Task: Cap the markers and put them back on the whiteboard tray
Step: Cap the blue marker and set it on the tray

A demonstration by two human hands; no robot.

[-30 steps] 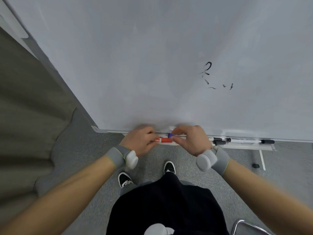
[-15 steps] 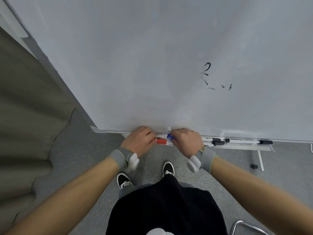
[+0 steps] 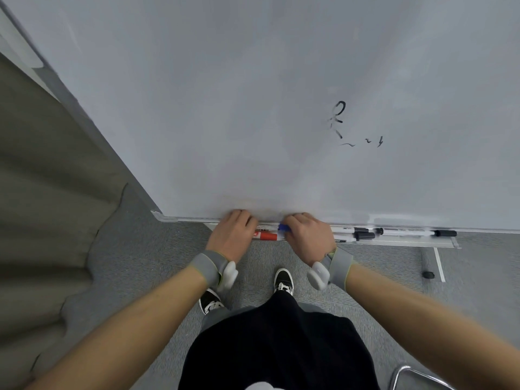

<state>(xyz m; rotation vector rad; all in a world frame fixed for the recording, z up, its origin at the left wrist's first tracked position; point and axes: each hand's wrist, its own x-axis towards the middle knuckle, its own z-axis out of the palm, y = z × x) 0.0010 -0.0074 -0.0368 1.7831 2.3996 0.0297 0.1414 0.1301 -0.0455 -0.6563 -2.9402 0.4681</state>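
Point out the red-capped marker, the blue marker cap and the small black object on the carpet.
red-capped marker [image 3: 266,236]: head view, on its red cap.
blue marker cap [image 3: 283,228]: head view, on the exposed blue end.
small black object [image 3: 428,275]: head view, on its middle.

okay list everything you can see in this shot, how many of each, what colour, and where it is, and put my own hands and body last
whiteboard: one, white, fills the upper view, with black scribbles right of centre
tray: one, silver, along the board's bottom edge
red-capped marker: one, on the tray at the left hand
blue-capped marker: one, at the right hand's fingers, mostly hidden
black-capped markers: apparently three, white barrels, on the tray's right part
small dark object: one, on the grey carpet, right
chair frame: part of one, metal, bottom right
left hand: at the tray, grey wristband
right hand: at the tray, grey wristband
shoes: two, black and white
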